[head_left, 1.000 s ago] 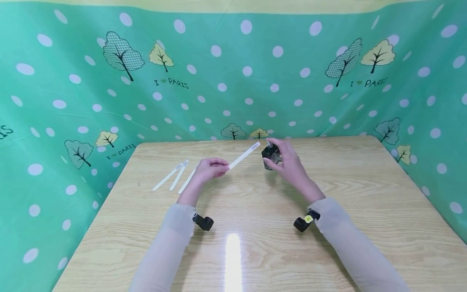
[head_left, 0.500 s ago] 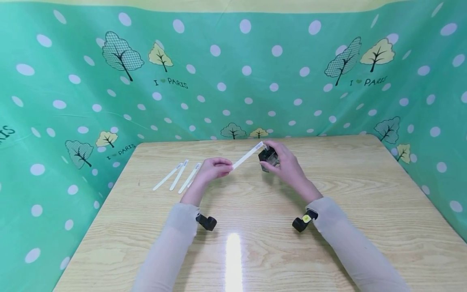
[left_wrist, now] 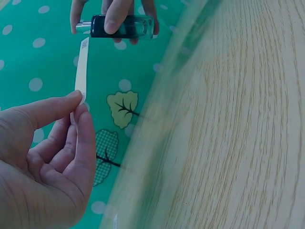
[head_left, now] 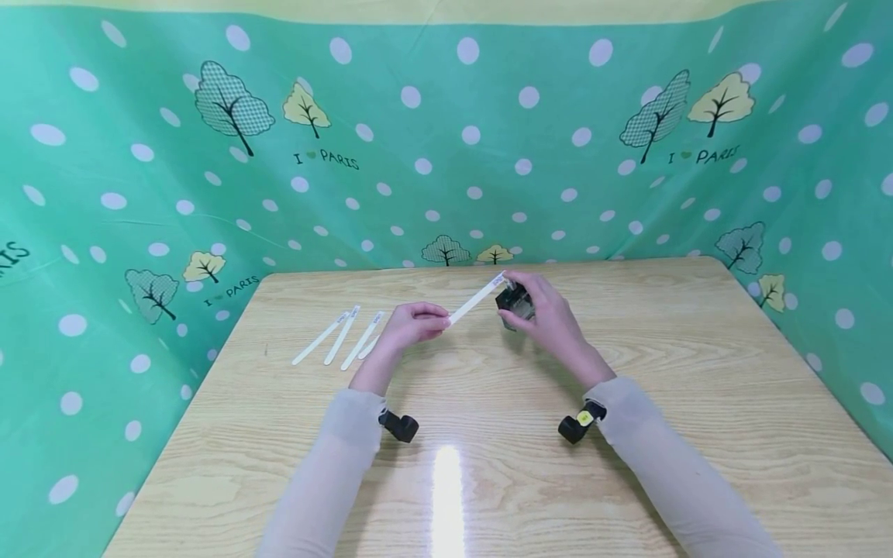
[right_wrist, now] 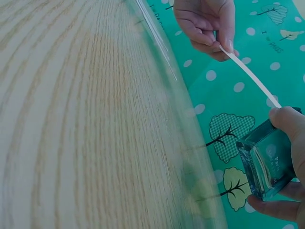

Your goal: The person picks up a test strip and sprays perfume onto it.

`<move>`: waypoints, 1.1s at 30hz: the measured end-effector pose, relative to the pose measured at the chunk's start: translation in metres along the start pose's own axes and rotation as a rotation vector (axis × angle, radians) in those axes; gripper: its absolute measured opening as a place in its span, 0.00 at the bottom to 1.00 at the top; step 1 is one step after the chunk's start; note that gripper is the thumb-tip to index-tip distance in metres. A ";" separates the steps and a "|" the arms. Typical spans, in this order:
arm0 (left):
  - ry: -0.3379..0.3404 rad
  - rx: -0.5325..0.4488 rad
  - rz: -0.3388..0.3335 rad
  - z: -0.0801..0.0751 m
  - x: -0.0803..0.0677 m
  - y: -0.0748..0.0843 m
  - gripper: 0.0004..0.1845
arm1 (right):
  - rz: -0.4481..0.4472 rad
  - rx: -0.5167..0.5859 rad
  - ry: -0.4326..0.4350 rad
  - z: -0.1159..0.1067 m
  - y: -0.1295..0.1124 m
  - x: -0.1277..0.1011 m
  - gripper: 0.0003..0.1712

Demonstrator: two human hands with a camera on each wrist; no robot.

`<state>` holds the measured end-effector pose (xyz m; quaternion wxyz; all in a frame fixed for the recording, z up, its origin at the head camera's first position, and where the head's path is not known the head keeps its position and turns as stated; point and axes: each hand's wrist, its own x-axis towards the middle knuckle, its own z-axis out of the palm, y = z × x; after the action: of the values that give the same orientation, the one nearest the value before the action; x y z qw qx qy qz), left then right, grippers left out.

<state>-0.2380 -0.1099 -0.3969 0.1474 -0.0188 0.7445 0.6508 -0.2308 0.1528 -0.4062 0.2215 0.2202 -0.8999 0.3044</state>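
Note:
My left hand (head_left: 413, 327) pinches the lower end of a white paper test strip (head_left: 477, 299) between thumb and fingers. The strip slants up to the right, small dark print at its far end. Opposite it, my right hand (head_left: 554, 319) grips a dark glass perfume bottle (head_left: 514, 305). In the left wrist view the bottle (left_wrist: 138, 28) looks dark at the nozzle end and clear at its base, a fingertip by the silvery spray nozzle (left_wrist: 83, 27). The printed strip end (left_wrist: 84, 44) lies close to that nozzle. Pale lettering shows on the glass (right_wrist: 274, 160) in the right wrist view.
Several more white strips (head_left: 342, 336) lie on the wooden table (head_left: 516, 465) left of my left hand, one partly hidden by it. A green dotted cloth (head_left: 446, 201) with printed trees hangs behind the table and along its sides.
My left hand has moved slightly right, bringing the strip's printed end up to the bottle's top. The bottle has shifted slightly left. Another strip on the table has come into view by the left wrist.

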 end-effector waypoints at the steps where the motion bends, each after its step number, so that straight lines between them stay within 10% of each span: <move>1: -0.001 0.000 0.001 0.000 0.000 0.000 0.15 | -0.003 0.000 0.005 0.000 0.000 0.000 0.38; 33: 0.010 -0.009 -0.010 0.001 -0.002 0.002 0.17 | 0.054 0.003 0.012 -0.003 0.001 -0.006 0.39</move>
<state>-0.2365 -0.1094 -0.3945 0.1468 -0.0264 0.7421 0.6534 -0.2259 0.1572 -0.4080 0.2185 0.1944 -0.9037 0.3128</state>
